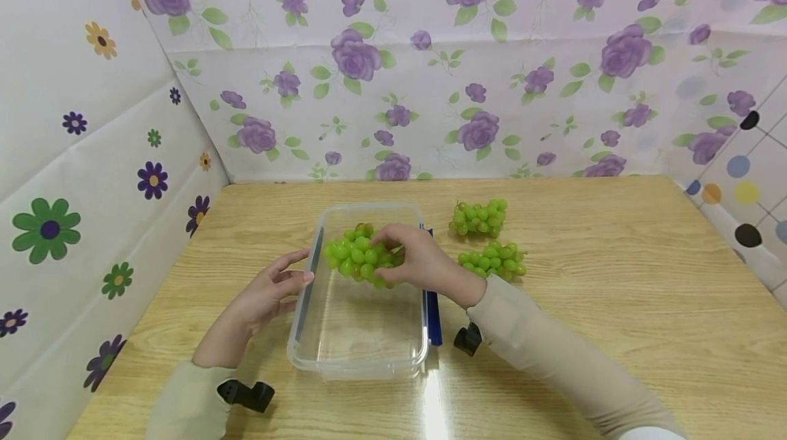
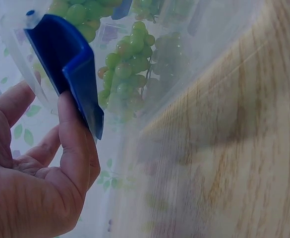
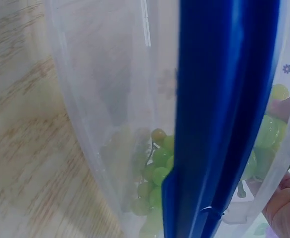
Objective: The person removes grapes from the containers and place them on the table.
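Note:
My right hand [image 1: 412,259] reaches over the clear plastic box [image 1: 363,366] and grips a bunch of green grapes [image 1: 356,255] inside its far half. A piece of stem shows by those fingers in the right wrist view. At the box's left side, my left hand [image 1: 270,293] rests its fingertips on the rim and the blue latch [image 2: 80,69]. Grapes [image 2: 127,64] also show low through the wall in the left wrist view; I cannot tell which bunch they belong to. Two more bunches lie right of the box, one farther back [image 1: 479,218], one nearer [image 1: 496,261].
The wooden table [image 1: 602,276] ends at a wall covering with purple flowers [image 1: 356,54]. Another covering with daisies [image 1: 46,228] stands at the left. A blue latch [image 1: 434,317] hangs from the box's right side. Each sleeve carries a small black wrist device.

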The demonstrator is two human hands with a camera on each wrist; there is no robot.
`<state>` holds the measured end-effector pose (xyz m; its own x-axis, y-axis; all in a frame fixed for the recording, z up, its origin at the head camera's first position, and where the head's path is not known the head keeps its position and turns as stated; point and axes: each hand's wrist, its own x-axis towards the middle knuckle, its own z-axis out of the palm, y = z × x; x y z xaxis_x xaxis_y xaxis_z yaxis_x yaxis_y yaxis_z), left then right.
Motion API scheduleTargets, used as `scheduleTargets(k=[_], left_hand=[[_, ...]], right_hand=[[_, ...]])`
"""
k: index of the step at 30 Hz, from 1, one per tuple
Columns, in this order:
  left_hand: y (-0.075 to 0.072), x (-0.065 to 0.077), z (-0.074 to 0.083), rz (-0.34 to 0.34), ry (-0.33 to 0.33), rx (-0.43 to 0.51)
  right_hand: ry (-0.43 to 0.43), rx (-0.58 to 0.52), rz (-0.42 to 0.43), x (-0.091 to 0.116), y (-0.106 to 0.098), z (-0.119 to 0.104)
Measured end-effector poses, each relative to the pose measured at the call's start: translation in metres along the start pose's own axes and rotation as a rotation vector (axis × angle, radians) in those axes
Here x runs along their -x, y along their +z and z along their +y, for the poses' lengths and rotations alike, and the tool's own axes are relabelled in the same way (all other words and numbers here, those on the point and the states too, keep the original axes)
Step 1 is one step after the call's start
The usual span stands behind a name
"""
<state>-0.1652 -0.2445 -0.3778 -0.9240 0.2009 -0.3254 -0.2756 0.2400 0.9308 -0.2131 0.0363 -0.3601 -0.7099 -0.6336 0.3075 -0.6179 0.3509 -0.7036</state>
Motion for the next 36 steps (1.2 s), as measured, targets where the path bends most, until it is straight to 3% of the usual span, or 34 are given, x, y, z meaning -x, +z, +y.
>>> scheduleTargets(k=[25,36], left_hand=[[-0.001,0.0,-0.002,-0.009,0.022,0.011],[-0.001,-0.001,-0.003,0.0,0.01,0.004]], right_hand=[[0.137,-0.055,0.059,0.006,-0.013,-0.012],[0.142,-0.085,0.074,0.006,-0.02,-0.017]])
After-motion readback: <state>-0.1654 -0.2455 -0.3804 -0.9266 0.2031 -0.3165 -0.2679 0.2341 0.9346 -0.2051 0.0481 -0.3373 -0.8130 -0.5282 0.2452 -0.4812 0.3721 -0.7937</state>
